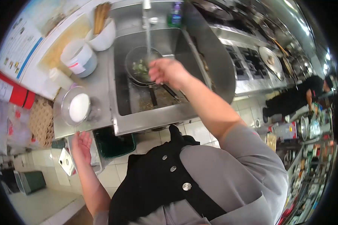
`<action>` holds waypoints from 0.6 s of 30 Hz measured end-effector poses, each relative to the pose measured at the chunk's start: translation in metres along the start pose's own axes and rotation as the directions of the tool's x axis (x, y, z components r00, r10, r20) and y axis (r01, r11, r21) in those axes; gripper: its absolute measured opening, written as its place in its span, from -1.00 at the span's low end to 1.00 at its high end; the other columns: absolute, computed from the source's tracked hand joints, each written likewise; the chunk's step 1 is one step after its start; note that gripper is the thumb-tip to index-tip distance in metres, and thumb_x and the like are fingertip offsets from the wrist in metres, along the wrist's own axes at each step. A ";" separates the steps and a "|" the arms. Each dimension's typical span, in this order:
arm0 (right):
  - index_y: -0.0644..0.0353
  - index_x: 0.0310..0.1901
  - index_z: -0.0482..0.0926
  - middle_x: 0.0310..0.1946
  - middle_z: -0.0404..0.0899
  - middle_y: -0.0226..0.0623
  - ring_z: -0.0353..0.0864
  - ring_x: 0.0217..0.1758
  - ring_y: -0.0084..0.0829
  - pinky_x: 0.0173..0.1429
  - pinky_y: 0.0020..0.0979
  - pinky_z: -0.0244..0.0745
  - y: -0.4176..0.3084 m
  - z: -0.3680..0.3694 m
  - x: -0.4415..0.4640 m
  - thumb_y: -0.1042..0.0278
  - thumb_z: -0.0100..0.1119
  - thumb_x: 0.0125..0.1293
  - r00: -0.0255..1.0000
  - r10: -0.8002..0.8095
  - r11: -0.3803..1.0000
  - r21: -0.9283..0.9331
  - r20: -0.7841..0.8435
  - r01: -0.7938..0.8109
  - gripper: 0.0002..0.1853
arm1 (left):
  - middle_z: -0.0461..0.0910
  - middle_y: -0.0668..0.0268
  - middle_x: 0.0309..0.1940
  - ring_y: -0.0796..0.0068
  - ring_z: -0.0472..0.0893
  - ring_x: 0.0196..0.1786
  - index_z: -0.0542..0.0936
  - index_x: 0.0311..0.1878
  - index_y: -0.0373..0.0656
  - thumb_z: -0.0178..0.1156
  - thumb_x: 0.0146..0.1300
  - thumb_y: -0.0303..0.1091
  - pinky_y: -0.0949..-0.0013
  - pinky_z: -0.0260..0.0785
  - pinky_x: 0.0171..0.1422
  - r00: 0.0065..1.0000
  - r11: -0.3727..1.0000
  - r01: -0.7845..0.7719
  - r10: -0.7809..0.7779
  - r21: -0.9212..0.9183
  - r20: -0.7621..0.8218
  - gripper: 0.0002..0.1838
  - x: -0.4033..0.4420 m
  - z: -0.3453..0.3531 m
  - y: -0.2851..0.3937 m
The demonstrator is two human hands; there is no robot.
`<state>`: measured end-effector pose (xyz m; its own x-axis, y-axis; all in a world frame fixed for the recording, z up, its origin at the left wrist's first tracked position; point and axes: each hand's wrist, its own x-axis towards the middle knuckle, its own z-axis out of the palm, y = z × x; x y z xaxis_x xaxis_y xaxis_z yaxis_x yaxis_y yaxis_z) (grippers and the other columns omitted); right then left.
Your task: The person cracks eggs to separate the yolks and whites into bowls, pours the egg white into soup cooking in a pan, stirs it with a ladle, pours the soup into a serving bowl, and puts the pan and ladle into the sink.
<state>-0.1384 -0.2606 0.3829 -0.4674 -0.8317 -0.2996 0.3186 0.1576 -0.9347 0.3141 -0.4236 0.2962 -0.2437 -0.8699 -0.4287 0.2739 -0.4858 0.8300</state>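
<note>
My right hand (167,71) is over the sink (178,119), at the right rim of a dark round pan (129,62). Its fingers are curled together, and whatever they hold, if anything, is hidden. Green leafy pieces (139,69) lie in the pan. A stream of water (148,39) from the tap (147,4) falls towards it. Pan handles (171,92) show below, in the sink. My left hand (82,144) is low on the left, palm up with fingers apart and nothing in it, just in front of the counter edge. Nearest to it stands a clear bowl (65,112) with white contents (79,107).
A white bucket (73,54), a squeeze bottle (59,78) and a holder with wooden sticks (101,35) line the left counter. Dish soap (175,15) stands behind the sink. Right are stove burners (248,62); farther off, a person in black (296,97) bends forward.
</note>
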 end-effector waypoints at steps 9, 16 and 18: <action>0.47 0.10 0.43 -0.11 0.61 0.01 0.71 -0.06 -0.05 0.05 0.00 0.73 -0.025 -0.050 0.287 0.46 -0.18 0.55 0.993 -0.021 0.909 0.411 -0.117 0.068 -0.72 | 0.61 0.23 -0.13 0.34 0.65 -0.17 0.47 0.16 -0.15 0.10 0.48 -0.07 0.32 0.50 -0.19 0.781 0.958 0.181 -0.002 0.223 -0.625 -0.62 -0.196 -0.159 -0.081; 0.13 0.00 0.60 -0.34 0.62 -0.16 0.58 -0.50 -0.28 -0.44 -0.23 0.47 -0.009 -0.075 0.329 0.29 0.05 0.41 0.968 -0.103 0.992 -0.089 -0.230 0.084 -0.77 | 0.58 0.25 -0.37 0.34 0.62 -0.43 0.53 -0.08 -0.12 0.06 0.50 -0.16 0.31 0.42 -0.50 0.248 0.880 0.441 -0.310 -0.178 -0.918 -0.77 -0.395 -0.164 -0.220; 0.09 -0.05 0.64 -0.31 0.68 -0.19 0.65 -0.40 -0.25 -0.33 -0.19 0.54 -0.017 -0.076 0.330 0.20 0.11 0.36 0.903 -0.294 0.828 -0.555 -0.314 0.077 -0.75 | 0.58 0.26 -0.39 0.35 0.60 -0.47 0.54 -0.10 -0.13 0.07 0.49 -0.17 0.30 0.42 -0.53 0.181 0.838 0.473 -0.394 -0.272 -0.901 -0.77 -0.421 -0.142 -0.249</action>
<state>-0.3607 -0.4972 0.2851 -0.7747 -0.6299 -0.0555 -0.2299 0.3623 -0.9033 0.4811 0.0513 0.2195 0.6863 -0.0421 -0.7261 0.3669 -0.8420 0.3956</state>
